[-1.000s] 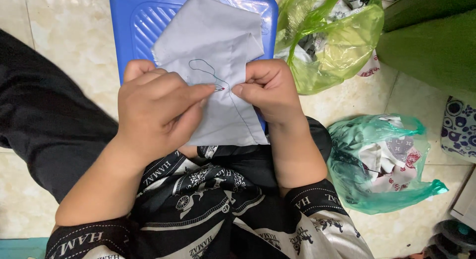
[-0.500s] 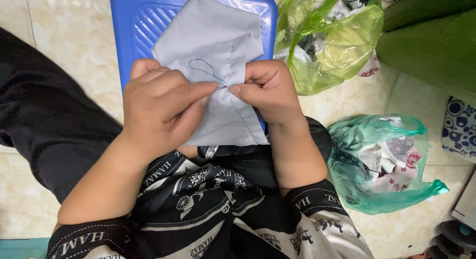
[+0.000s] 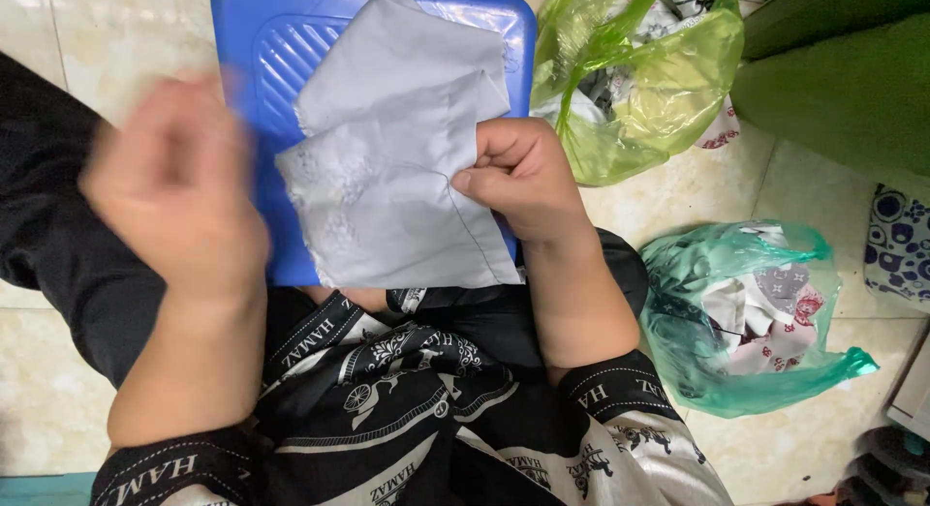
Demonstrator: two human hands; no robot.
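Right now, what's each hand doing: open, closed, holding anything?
Left hand: motion-blurred, off the grey cloth; grip cannot be told.
Right hand: closed, pinching the grey cloth's edge.

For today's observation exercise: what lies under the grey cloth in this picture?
Under the grey cloth lies a ribbed blue plastic board, showing at its top and left. The right hand pinches the cloth's right edge. The board's middle and anything else beneath are covered.
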